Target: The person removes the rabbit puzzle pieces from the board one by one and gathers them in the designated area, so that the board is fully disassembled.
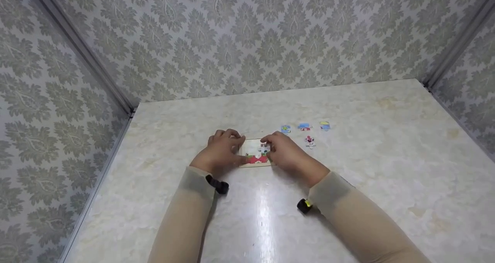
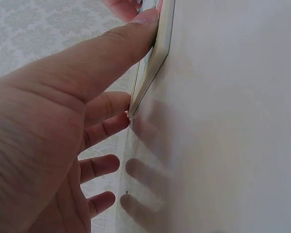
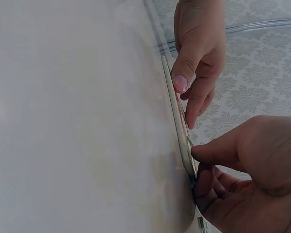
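A small wooden jigsaw board (image 1: 253, 166) lies on the table, with red and green pieces (image 1: 258, 159) along its front and a pale bare area behind. My left hand (image 1: 222, 149) rests at the board's left side. Its thumb (image 2: 136, 36) presses on the top, the index and middle fingertips touch the edge, and the other fingers extend apart. At the right side, my right hand (image 1: 288, 152) has its thumb and curled index finger around a black-and-white jigsaw piece (image 1: 264, 147), partly hidden by the fingers.
Loose jigsaw pieces lie beyond my right hand: a blue-green one (image 1: 285, 128), a blue-red one (image 1: 304, 127), a blue-yellow one (image 1: 325, 125) and a white-and-red one (image 1: 309, 141). Patterned walls (image 1: 251, 42) border the marbled table (image 1: 154, 178).
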The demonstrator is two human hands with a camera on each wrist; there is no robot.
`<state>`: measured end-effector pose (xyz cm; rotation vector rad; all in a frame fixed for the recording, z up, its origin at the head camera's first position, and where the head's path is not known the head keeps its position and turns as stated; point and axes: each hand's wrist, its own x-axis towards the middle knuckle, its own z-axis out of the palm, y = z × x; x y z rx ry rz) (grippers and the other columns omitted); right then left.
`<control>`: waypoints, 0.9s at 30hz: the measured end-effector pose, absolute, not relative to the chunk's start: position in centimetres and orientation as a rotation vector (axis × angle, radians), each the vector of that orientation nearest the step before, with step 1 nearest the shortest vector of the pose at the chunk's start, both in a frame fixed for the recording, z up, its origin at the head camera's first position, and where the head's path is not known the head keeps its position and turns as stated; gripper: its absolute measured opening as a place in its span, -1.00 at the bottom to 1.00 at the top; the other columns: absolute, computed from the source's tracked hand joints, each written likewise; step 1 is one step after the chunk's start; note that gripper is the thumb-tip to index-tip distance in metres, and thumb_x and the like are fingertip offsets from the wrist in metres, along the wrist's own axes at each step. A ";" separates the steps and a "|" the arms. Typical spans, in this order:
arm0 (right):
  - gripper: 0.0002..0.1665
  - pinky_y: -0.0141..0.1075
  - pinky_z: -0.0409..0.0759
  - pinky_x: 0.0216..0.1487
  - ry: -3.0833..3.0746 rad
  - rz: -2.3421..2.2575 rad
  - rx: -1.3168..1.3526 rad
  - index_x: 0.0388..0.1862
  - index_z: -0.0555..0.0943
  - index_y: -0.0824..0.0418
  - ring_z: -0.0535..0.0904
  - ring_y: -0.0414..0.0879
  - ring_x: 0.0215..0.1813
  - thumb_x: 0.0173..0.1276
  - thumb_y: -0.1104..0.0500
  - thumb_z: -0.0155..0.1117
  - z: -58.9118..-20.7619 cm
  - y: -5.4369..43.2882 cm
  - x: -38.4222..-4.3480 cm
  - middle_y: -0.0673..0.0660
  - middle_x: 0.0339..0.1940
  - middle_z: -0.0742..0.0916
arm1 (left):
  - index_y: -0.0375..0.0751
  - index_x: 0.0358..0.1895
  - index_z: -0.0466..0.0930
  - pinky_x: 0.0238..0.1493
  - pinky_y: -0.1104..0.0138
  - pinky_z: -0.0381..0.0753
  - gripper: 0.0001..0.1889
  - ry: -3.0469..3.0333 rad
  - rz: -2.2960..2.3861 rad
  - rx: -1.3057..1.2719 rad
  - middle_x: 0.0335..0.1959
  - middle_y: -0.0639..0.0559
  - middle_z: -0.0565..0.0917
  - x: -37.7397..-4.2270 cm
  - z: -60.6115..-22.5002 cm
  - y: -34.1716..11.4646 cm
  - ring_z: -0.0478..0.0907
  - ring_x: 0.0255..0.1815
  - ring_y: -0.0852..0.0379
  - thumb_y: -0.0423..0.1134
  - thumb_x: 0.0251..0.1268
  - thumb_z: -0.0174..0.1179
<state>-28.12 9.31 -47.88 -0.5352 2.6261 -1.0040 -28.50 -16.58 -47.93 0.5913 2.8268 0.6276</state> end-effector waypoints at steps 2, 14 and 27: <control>-0.41 -0.07 0.60 0.21 2.628 -1.015 -0.541 0.62 0.59 0.23 0.56 -0.01 0.08 0.66 0.32 0.27 -47.9 9.2 -28.2 0.20 0.27 0.66 | 0.04 0.76 0.41 0.74 -0.19 0.20 -0.10 2.824 0.633 0.566 0.60 0.04 0.46 -28.5 -47.8 -16.6 0.21 0.68 -0.15 0.25 0.48 0.50; -0.52 0.08 0.60 0.46 2.574 -1.093 -0.629 0.57 0.66 0.14 0.63 0.09 0.26 0.76 0.19 0.26 -46.6 11.8 -27.1 0.21 0.47 0.66 | 0.07 0.74 0.45 0.72 -0.15 0.28 -0.10 2.832 0.634 0.538 0.59 0.08 0.48 -28.4 -48.0 -16.3 0.23 0.69 -0.13 0.26 0.44 0.53; -0.54 -0.10 0.57 0.18 2.627 -1.122 -0.605 0.54 0.66 0.11 0.60 0.06 0.14 0.75 0.17 0.32 -45.2 19.7 -26.3 0.22 0.40 0.61 | 0.05 0.75 0.44 0.76 -0.13 0.19 -0.07 2.826 0.633 0.539 0.60 0.05 0.47 -28.6 -47.9 -16.4 0.20 0.71 -0.16 0.26 0.41 0.55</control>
